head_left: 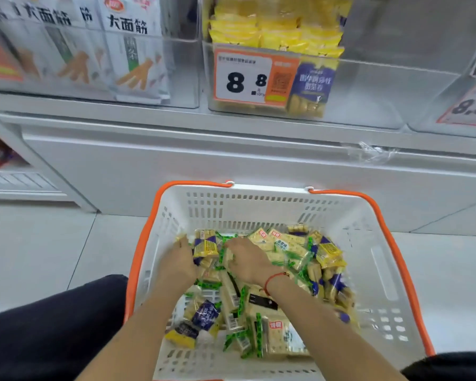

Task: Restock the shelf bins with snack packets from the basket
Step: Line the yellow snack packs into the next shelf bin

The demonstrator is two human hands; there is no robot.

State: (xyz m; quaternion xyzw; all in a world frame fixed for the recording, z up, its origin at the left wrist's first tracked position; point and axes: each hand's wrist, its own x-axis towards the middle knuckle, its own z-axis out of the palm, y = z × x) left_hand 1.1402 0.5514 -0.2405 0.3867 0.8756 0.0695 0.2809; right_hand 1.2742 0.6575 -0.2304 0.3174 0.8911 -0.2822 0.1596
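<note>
Shelving [231, 149] in white fills the view from nine o'clock across to three o'clock, with a row of clear bins along its upper ledge. The bin [300, 86] at twelve o'clock holds yellow packets [275, 31] stacked toward its back, and an orange-edged price card [248, 77] reading 8.8 stands against its front wall, touching a blue-and-yellow packet on its right side. At eleven o'clock another bin holds tall white bags [135, 50] printed with large black characters. At two o'clock a further clear bin [451, 78] carries a second price card on its front.

Below, on the pale tiled floor [39, 243], a white basket [259, 207] with orange handles sits at six o'clock, just in front of the shelf base. Inside it lies a loose heap of snack packets [291, 251]: cracker packs with green-printed ends and blue-and-yellow ones, piled mostly toward the far and right sides.

Both forearms reach down into the basket. The left hand [183, 259], at the heap's ten o'clock edge, lies palm-down on the packets; its fingertips are buried, so whether it grasps anything cannot be told. The right hand [248, 259], a red string at its wrist, has fingers curled down among the packets at the heap's centre; its hold cannot be told either.
</note>
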